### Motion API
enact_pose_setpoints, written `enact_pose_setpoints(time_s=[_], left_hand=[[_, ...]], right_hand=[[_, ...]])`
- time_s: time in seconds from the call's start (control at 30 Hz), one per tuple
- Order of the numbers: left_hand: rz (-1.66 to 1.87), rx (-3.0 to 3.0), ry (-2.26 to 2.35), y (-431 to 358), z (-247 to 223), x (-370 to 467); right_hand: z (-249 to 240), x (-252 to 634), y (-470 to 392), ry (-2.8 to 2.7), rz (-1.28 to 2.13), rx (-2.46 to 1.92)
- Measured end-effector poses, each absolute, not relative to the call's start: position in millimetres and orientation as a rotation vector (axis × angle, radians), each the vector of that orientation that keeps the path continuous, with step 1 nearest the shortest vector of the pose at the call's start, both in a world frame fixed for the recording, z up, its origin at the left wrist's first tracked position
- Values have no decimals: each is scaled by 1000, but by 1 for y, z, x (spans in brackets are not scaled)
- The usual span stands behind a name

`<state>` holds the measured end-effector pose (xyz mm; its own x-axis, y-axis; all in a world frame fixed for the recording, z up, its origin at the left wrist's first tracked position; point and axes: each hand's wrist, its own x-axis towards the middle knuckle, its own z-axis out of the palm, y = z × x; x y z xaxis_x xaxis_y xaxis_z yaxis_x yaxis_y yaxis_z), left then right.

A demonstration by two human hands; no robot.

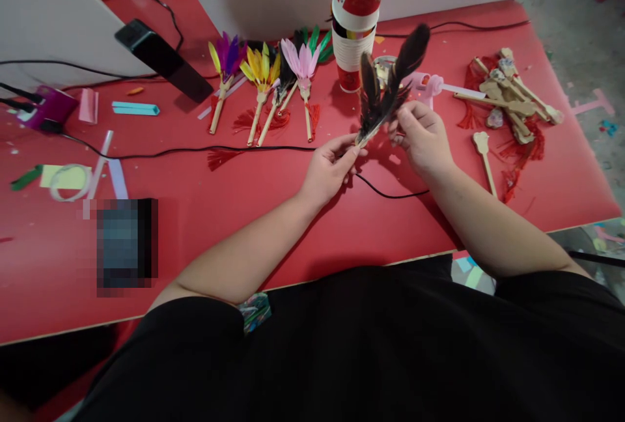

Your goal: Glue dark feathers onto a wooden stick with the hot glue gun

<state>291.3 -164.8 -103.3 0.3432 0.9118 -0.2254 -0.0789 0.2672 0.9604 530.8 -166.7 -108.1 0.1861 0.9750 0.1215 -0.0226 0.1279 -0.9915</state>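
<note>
My left hand (331, 169) is closed in a pinch around the base of a small bunch of dark feathers (375, 104), where a pale tip shows at the fingertips. To its right, my right hand (424, 139) has thumb and fingers pressed together at the lower side of the long black feather (413, 54). The feathers point up and away from me, fanned apart. Just behind my right hand lies a pink glue gun (427, 85) with a clear glue stick in it, partly hidden by the feathers and the hand.
Feather fans with wooden handles, among them a yellow one (262, 77) and a pink one (303, 67), lie at the back. Stacked paper cups (349, 54) stand near them. Wooden sticks with red tassels (512, 99) are piled right. A black cable (195, 150) crosses the red table (234, 213).
</note>
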Motion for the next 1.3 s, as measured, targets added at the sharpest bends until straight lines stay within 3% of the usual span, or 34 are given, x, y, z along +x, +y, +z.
enact_pose_setpoints(time_s=[1.3], left_hand=[[812,1130,946,-171,-98,292]], right_hand=[[-111,512,-177,-1213,1023,-1179]])
